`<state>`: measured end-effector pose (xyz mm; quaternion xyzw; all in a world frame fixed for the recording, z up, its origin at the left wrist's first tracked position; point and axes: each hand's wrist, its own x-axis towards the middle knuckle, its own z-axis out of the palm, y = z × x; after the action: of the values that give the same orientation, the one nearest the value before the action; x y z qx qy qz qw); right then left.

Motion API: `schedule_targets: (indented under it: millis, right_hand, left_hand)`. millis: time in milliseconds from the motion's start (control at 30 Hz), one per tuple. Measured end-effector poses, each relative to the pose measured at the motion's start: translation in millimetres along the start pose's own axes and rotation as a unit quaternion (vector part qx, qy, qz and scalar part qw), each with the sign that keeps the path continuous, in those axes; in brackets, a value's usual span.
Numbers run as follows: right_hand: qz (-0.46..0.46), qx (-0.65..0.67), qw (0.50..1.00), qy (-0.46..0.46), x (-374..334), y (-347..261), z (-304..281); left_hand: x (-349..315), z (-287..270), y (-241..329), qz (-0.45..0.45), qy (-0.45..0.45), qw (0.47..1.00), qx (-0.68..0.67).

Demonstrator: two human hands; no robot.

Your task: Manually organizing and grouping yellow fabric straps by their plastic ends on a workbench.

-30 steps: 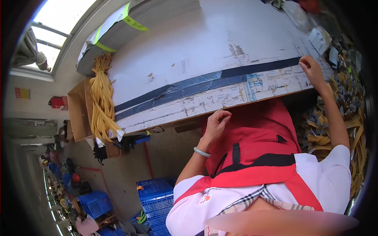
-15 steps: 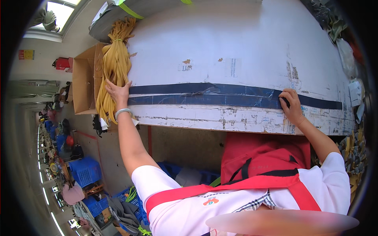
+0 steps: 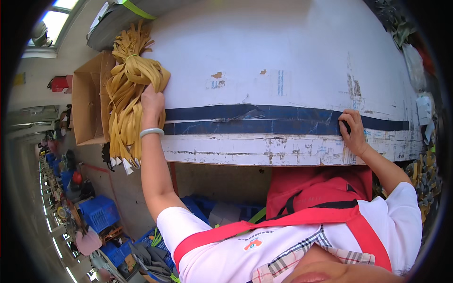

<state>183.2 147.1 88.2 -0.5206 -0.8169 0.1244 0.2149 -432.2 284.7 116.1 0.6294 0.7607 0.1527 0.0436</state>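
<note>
A thick bundle of yellow webbing straps (image 3: pixel 137 70), tied near its far end, lies along the left end of the table. My left hand (image 3: pixel 152 100) is closed on some of these straps and bunches them toward the right. Two dark blue strips (image 3: pixel 283 126) run side by side across the white table top (image 3: pixel 236 52), with wrinkled clear tape over parts of them. My right hand (image 3: pixel 354 131) rests at the right part of the strips, its fingers curled round something small and dark that I cannot make out.
An open cardboard box (image 3: pixel 89 101) stands just left of the straps. Grey material (image 3: pixel 120 26) lies at the far left corner. Clear plastic bags (image 3: pixel 415 70) hang along the right edge. Blue crates (image 3: pixel 99 210) stand on the floor at the lower left.
My left hand has gone from spread fingers on the straps to a closed grip, and the straps' upper part now bulges to the right. My right hand stays at the strips.
</note>
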Motion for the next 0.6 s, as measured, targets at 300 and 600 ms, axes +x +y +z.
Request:
schedule_targets:
  millis: [300,600]
  right_hand:
    - [0.013,-0.014,1.000,0.013,-6.9,10.1,-4.7]
    - [-0.011,0.025,0.999,0.029,-6.0,1.3,5.5]
  left_hand:
    - [-131.6,-78.1,131.5,0.031,-0.233,0.968,-0.088]
    - [22.9,-15.4,32.7,-0.066,0.055,0.985,0.149]
